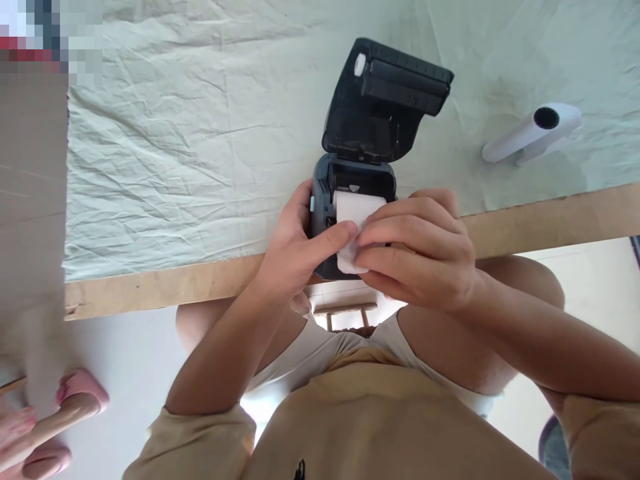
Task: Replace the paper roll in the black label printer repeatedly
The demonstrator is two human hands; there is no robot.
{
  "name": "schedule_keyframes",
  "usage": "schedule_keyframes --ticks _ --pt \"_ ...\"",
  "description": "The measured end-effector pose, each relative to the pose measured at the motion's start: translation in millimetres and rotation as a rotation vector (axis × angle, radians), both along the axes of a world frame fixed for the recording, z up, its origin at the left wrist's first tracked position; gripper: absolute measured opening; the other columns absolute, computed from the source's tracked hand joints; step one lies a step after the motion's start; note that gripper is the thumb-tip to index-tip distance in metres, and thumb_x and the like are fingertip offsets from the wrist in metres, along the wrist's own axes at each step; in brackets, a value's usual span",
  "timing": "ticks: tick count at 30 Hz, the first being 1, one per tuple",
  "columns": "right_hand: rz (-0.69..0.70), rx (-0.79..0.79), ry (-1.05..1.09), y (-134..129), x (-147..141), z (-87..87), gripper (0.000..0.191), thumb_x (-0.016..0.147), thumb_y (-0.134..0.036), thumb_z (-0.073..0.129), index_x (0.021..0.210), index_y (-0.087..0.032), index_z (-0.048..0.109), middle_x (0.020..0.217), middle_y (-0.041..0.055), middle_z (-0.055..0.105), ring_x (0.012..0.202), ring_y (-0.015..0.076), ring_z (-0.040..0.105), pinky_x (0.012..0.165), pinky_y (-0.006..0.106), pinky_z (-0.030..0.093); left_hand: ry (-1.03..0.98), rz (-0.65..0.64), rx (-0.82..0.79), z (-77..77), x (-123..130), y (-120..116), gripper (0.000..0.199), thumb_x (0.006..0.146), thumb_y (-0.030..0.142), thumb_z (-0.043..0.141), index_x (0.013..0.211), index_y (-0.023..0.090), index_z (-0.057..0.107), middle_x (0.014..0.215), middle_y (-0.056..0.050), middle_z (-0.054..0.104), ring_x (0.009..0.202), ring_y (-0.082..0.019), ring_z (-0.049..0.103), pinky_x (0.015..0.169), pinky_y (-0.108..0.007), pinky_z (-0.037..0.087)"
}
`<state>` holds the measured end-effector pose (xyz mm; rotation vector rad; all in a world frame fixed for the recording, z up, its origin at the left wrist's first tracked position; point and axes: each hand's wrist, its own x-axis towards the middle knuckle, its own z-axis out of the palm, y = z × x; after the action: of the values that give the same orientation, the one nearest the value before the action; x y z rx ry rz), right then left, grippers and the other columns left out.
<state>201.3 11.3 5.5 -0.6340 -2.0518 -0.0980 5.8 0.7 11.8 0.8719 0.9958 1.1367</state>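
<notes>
A small dark label printer (324, 175) sits at the table's front edge with its black lid (367, 123) swung up and back. A white paper roll (356, 208) lies in the printer's bay, and its loose end hangs over the front. My left hand (300, 243) wraps around the printer's left side, the thumb resting on the paper. From the right, my right hand (420, 247) has its fingertips closed on the paper strip near that thumb. The lower part of the printer is partly covered by the paper and my fingers.
On the right of the cloth-covered table (200, 133) lies a white handled device (515, 137) with a dark oval face. A bare wooden edge (165, 287) runs along the table front. Another person's foot in a pink slipper (85, 390) shows at lower left.
</notes>
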Motion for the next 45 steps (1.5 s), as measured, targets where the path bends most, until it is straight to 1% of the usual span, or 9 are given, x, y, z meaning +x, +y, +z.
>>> schedule_keyframes --ticks 7,11,13,19,24,27,30,37,45 --pt "-0.104 -0.145 0.241 11 20 6.5 0.021 0.107 -0.052 0.066 0.105 -0.031 0.067 0.103 0.0062 0.075 0.099 0.0304 0.075 0.087 0.051 0.057 0.029 -0.029 -0.006 -0.1 -3 0 0.05 0.074 0.031 0.103 0.114 0.026 0.072 0.101 -0.002 0.082 0.092 -0.024 0.08 0.074 -0.03 0.069" --pt "-0.16 -0.355 0.258 28 33 5.9 0.046 0.106 -0.058 0.063 0.147 -0.037 0.059 0.159 0.0103 0.066 0.148 0.0395 0.068 0.104 0.057 0.059 0.049 -0.045 -0.015 1.3 -4 2 0.057 0.067 0.031 0.106 0.111 0.026 0.07 0.098 -0.001 0.08 0.087 -0.023 0.077 0.07 -0.03 0.068" --pt "-0.099 -0.456 0.208 34 36 3.1 0.054 0.11 -0.065 0.054 0.16 -0.045 0.048 0.168 0.0072 0.059 0.157 0.0377 0.063 0.111 0.057 0.059 0.056 -0.039 -0.014 1.3 -4 3 0.058 0.064 0.031 0.106 0.108 0.026 0.069 0.095 0.0 0.078 0.085 -0.022 0.075 0.069 -0.03 0.067" --pt "-0.01 -0.409 0.311 34 38 -10.6 0.053 0.11 -0.069 0.053 0.154 -0.04 0.057 0.147 0.0075 0.069 0.137 0.0329 0.073 0.102 0.05 0.061 0.109 -0.025 -0.011 -0.3 -5 2 0.055 0.07 0.035 0.105 0.114 0.027 0.073 0.099 -0.002 0.079 0.09 -0.024 0.077 0.07 -0.031 0.066" --pt "0.137 -0.749 0.149 26 37 -17.8 0.059 0.112 -0.059 0.06 0.164 -0.036 0.046 0.168 0.0117 0.063 0.148 0.0315 0.07 0.119 0.054 0.063 0.061 -0.004 -0.037 5.0 -2 -3 0.059 0.071 0.038 0.108 0.119 0.028 0.075 0.116 -0.006 0.084 0.109 -0.032 0.083 0.086 -0.037 0.071" --pt "0.174 -0.83 0.071 27 39 -17.6 0.058 0.113 -0.051 0.06 0.166 -0.035 0.044 0.158 0.0112 0.071 0.135 0.0296 0.077 0.111 0.051 0.069 0.021 0.014 -0.036 7.6 2 -5 0.059 0.077 0.055 0.105 0.121 0.027 0.076 0.115 -0.007 0.084 0.109 -0.033 0.084 0.085 -0.038 0.071" --pt "0.168 -0.781 0.031 31 41 -17.1 0.057 0.109 -0.048 0.066 0.162 -0.032 0.05 0.149 0.0099 0.076 0.121 0.0279 0.081 0.1 0.046 0.072 0.023 0.016 -0.058 8.1 4 -5 0.057 0.086 0.067 0.097 0.12 0.027 0.076 0.111 -0.007 0.084 0.107 -0.033 0.085 0.081 -0.037 0.071" --pt "0.131 -0.775 0.029 35 39 -23.1 0.06 0.105 -0.047 0.072 0.16 -0.031 0.054 0.146 0.0091 0.078 0.118 0.0267 0.081 0.097 0.043 0.073 0.003 0.027 -0.122 9.0 6 -2 0.052 0.085 0.061 0.1 0.113 0.024 0.076 0.099 -0.008 0.079 0.094 -0.034 0.087 0.065 -0.036 0.066" --pt "0.146 -0.718 0.062 33 37 -24.7 0.059 0.104 -0.046 0.072 0.159 -0.03 0.056 0.143 0.0079 0.079 0.107 0.024 0.081 0.09 0.04 0.072 0.004 0.003 -0.127 10.5 4 -3 0.049 0.087 0.061 0.099 0.113 0.026 0.077 0.102 -0.007 0.083 0.095 -0.033 0.087 0.066 -0.035 0.067"
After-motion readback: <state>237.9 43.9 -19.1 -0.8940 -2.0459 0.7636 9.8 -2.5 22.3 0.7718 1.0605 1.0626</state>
